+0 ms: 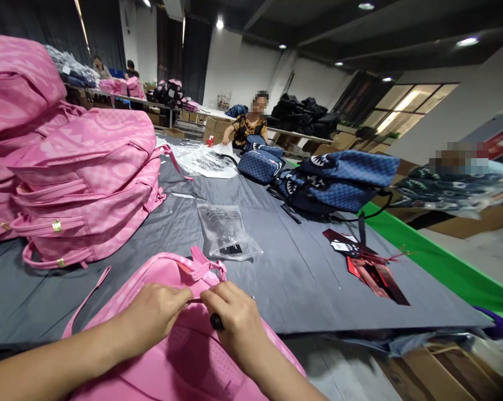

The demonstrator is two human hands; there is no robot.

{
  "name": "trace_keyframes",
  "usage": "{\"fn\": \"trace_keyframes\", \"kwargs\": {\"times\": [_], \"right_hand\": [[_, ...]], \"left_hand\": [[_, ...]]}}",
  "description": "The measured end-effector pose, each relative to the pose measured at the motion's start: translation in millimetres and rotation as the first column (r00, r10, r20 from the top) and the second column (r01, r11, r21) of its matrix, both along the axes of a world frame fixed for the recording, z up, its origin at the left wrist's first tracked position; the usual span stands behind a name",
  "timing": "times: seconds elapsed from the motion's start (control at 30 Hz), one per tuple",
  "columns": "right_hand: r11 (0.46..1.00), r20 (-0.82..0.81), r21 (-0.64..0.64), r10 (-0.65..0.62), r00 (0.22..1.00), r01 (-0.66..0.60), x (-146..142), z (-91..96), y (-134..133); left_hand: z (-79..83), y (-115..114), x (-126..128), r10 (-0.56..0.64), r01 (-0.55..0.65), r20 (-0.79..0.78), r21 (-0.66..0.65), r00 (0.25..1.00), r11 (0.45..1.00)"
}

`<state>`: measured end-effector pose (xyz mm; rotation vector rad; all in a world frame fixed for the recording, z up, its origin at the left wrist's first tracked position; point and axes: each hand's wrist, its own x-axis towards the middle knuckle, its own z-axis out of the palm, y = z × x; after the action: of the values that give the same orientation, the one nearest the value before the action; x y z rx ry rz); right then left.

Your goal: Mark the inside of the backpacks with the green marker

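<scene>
A pink backpack (185, 356) lies at the table's near edge, with its padded, perforated back panel up and a looped strap at the top. My left hand (163, 309) is closed, thumb and forefinger pinching the backpack near its top edge. Close beside it, my right hand (232, 314) is closed too, its thumb and forefinger at the same spot. The rounded black end of a small tool (217, 321) pokes out of my right fist; the fingers hide most of it. A thin dark line runs between the two hands, too small to make out.
Stacked pink backpacks (88, 189) stand at the left. A clear plastic bag (226, 231) lies ahead on the grey table (285, 278). Blue checked backpacks (335, 181) and red hang tags (372, 267) are at the right. A co-worker (251, 125) handles white plastic bags (207, 160) across the table.
</scene>
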<state>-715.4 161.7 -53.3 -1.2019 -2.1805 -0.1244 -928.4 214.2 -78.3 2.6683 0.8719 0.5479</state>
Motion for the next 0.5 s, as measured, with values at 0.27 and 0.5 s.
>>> {"fn": "trace_keyframes", "kwargs": {"times": [0.27,0.5], "right_hand": [[0.976,0.102,-0.121,-0.169,0.98,0.181,13,-7.9,11],[0.856,-0.164,-0.516,-0.142,0.976,0.038,12,-23.9,44]], "left_hand": [[-20.3,-4,-12,0.107,-0.123,0.089,0.201,0.99,0.972],[-35.5,-10,-26,0.099,-0.094,-0.055,0.083,0.994,0.992]]}}
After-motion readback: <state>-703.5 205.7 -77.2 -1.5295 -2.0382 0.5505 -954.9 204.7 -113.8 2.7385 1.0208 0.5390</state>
